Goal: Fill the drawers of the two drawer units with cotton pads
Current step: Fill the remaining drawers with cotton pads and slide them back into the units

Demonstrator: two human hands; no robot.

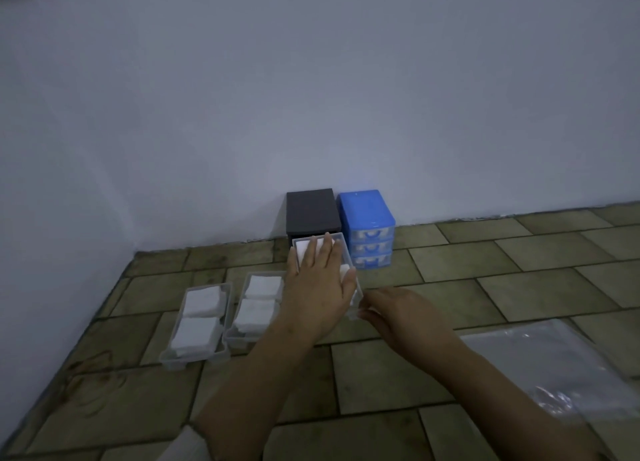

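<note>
Left hand [320, 284] flat, fingers straight and spread, pressing down on white square cotton pads [304, 247] inside clear plastic drawer [341, 249] partly drawn out of dark grey drawer unit [311, 211]. Right hand [398, 313] at near right corner of same drawer, fingertips curled and pinching its front edge. Hands close together, not touching. Blue plastic three-drawer unit [367, 218] just beside grey unit, on its right, against pale wall [311, 79]; all three drawers pushed in. Two further clear drawers on tiled floor [485, 270] left of left hand, side by side: nearer-left loose drawer [197, 322] and second loose drawer [256, 304], both holding white pads. Crumpled clear plastic bag [554, 367] on floor right of right forearm.
</note>
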